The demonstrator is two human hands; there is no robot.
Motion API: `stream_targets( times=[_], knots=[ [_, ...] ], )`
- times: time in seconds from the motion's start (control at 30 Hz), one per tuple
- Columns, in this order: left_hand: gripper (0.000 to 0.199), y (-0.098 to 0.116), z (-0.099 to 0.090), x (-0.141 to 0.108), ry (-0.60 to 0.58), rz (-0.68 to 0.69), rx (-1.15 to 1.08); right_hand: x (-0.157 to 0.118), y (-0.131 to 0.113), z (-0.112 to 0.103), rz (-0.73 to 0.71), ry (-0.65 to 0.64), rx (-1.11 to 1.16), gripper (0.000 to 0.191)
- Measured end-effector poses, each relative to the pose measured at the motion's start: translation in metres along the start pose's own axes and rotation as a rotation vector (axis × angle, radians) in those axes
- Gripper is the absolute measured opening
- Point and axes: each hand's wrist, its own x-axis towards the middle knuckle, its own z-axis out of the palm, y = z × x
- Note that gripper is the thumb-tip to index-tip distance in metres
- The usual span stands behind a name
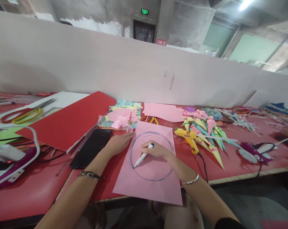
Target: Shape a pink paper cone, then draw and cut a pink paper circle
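A sheet of pink paper (pixel 148 190) lies before me, its near edge hanging past the table's front. On it is a large circle drawn in dark blue, its line doubled along the top and left. My right hand (pixel 155 149) grips a white marker (pixel 142 158) with a blue end; the tip touches the circle's left side. My left hand (pixel 118 143) rests flat, fingers stretched, with its fingertips at the sheet's upper left edge. Just left of that hand lies a black phone (pixel 91 148).
To the right are a yellow glue gun (pixel 188 139) and several colourful paper cones (pixel 212 127). Pink and yellow paper scraps (pixel 124 114) lie behind my left hand. At left are red card (pixel 70 121), scissors (pixel 27 115) and a purple power strip (pixel 20 168). A white partition (pixel 110 66) stands behind.
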Motion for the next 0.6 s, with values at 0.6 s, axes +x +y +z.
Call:
stream_targets(
  times=[0.6],
  knots=[
    [0.047, -0.002, 0.002, 0.000, -0.008, 0.001, 0.008, 0.005, 0.007, 0.005, -0.028, 0.388, 0.006, 0.021]
  ],
)
